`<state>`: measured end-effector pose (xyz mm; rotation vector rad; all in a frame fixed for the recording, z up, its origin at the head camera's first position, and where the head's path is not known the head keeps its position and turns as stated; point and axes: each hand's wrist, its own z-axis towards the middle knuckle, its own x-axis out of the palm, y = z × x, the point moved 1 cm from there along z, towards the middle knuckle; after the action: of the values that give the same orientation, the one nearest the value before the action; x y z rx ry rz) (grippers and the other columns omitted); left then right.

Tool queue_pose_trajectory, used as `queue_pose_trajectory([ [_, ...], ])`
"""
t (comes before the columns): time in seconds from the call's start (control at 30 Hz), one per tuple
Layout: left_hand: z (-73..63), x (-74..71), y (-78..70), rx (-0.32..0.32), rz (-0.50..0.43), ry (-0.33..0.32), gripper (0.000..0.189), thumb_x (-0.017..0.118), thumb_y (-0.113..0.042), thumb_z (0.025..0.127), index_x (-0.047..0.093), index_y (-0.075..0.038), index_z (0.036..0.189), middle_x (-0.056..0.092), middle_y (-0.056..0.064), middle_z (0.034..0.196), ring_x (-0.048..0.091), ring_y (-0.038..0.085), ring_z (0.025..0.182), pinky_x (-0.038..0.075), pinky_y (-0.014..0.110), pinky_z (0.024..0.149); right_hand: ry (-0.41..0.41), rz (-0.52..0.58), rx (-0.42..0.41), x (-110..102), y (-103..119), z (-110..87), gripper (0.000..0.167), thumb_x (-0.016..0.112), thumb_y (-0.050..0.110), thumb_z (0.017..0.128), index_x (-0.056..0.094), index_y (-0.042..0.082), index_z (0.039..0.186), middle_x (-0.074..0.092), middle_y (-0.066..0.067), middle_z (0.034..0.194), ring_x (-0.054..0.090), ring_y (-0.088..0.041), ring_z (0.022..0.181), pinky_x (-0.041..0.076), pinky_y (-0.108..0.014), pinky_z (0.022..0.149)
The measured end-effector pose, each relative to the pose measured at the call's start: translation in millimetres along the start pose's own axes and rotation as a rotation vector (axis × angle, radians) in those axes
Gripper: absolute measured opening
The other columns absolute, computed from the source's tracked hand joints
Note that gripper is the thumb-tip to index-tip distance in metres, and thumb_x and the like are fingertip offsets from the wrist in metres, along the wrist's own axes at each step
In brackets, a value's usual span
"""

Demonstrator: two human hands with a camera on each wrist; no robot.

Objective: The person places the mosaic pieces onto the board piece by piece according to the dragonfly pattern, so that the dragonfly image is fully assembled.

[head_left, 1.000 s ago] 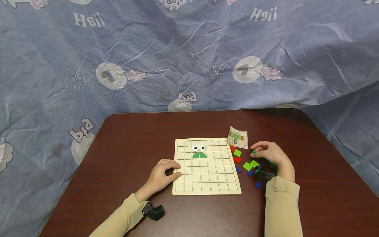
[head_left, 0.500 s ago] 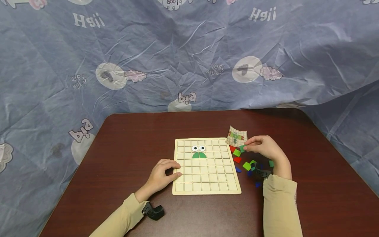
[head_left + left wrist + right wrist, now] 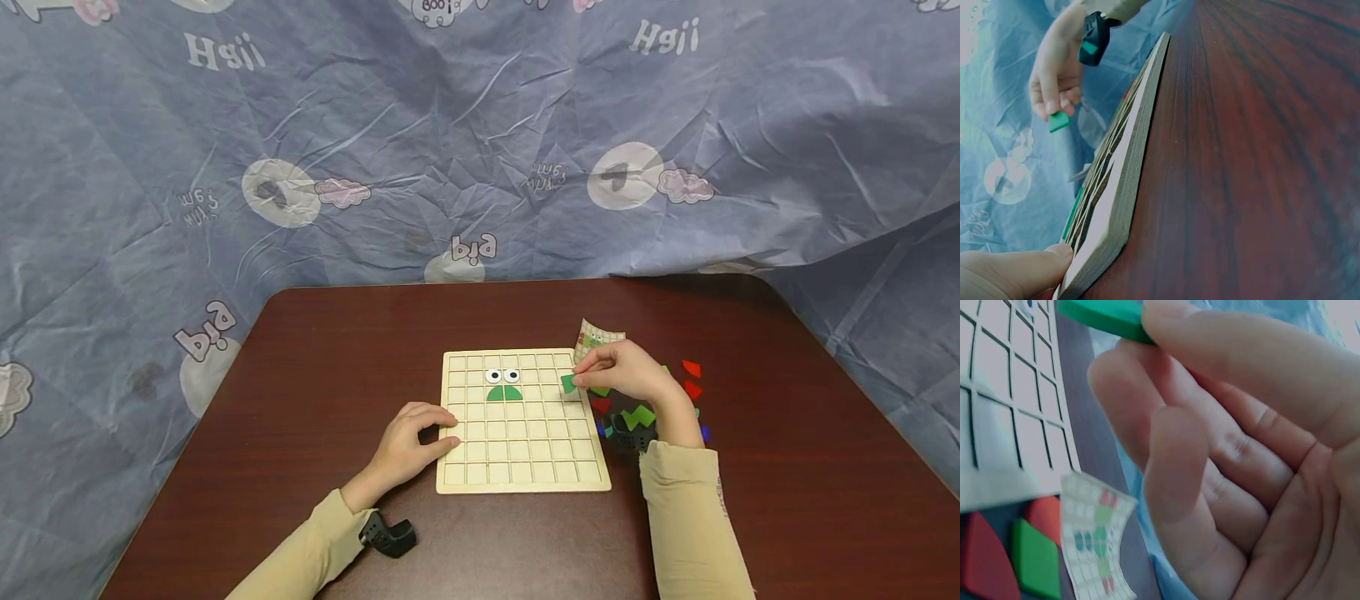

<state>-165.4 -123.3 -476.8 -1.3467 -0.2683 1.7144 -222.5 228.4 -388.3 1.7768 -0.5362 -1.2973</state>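
A pale wooden grid board lies on the table, bearing two eye tiles above two green quarter-round tiles. My left hand rests on its left edge, thumb and fingers spread apart; in the left wrist view the thumb lies on the rim. Over the board's upper right side, my right hand pinches a green tile between thumb and fingertips. That tile sticks out past the fingertips in the right wrist view, its far end cut off by the frame.
Right of the board lie loose red, light green and blue tiles, partly hidden by my right wrist. A curled pattern card stands at the board's upper right corner. A printed cloth hangs behind the dark table.
My right hand has carried the green tile leftward from the loose pieces, past the card, to over the board's right side. The left hand stays where it was.
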Motion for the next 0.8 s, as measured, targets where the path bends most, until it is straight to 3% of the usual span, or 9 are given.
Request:
queue_pose_trajectory([
  [0.3, -0.1, -0.1, -0.7, 0.0, 0.004, 0.001, 0.021, 0.076, -0.025, 0.078, 0.073, -0.017, 0.097, 0.065, -0.007, 0.103, 0.053, 0.012, 0.105, 0.043, 0.035, 0.091, 0.074, 0.014, -0.048, 26, 11, 14.5, 0.017, 0.073, 0.019, 0.082, 0.071, 0.003, 0.089, 0.07, -0.011, 0.079, 0.064, -0.034, 0.078, 0.053, -0.042, 0.072],
  [0.5, 0.3, 0.1, -0.8, -0.004, 0.006, 0.004, 0.021, 0.076, -0.025, 0.078, 0.073, -0.017, 0.097, 0.065, -0.007, 0.103, 0.053, 0.012, 0.105, 0.044, 0.035, 0.091, 0.11, 0.014, -0.076, 41, 12, 23.8, 0.016, 0.073, 0.017, 0.083, 0.071, 0.003, 0.088, 0.069, -0.012, 0.075, 0.062, -0.035, 0.068, 0.051, -0.041, 0.062],
  [0.8, 0.1, -0.3, -1.8, -0.007, 0.004, 0.009, 0.021, 0.076, -0.025, 0.079, 0.073, -0.016, 0.098, 0.065, -0.006, 0.104, 0.052, 0.013, 0.106, 0.043, 0.036, 0.091, 0.12, 0.015, -0.071, 56, 14, 29.3, 0.015, 0.074, 0.018, 0.081, 0.071, 0.004, 0.085, 0.069, -0.014, 0.076, 0.064, -0.033, 0.069, 0.052, -0.04, 0.063],
])
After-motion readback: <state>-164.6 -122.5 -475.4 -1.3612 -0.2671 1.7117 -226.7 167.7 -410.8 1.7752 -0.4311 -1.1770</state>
